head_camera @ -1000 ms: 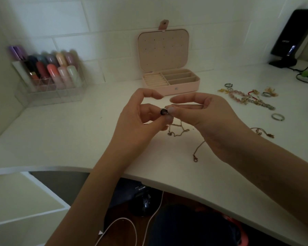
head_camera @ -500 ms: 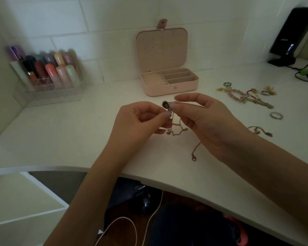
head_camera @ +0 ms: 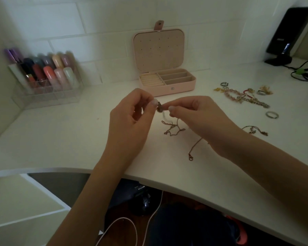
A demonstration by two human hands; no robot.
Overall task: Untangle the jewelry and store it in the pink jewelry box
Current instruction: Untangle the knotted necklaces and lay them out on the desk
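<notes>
My left hand (head_camera: 130, 118) and my right hand (head_camera: 201, 119) meet above the white desk, both pinching a small dark pendant (head_camera: 159, 107) between their fingertips. From it a thin chain (head_camera: 174, 129) hangs down and lies tangled on the desk, its clasp end (head_camera: 190, 158) trailing toward me. The pink jewelry box (head_camera: 167, 87) stands open behind my hands, lid upright, its compartments showing nothing inside. A pile of tangled bracelets and charms (head_camera: 244, 97) lies to the right, with loose rings (head_camera: 272, 114) and another small chain (head_camera: 254, 129) nearby.
A clear organiser with coloured tubes (head_camera: 46, 80) stands at the back left against the tiled wall. A black device on a stand (head_camera: 286, 36) and cables (head_camera: 306, 71) occupy the back right corner. The curved desk edge (head_camera: 149, 176) runs below my forearms.
Both hands have lifted the pendant slightly and shifted away from me; my left fingers now pinch it from the left side instead of from below. The chain still trails on the desk.
</notes>
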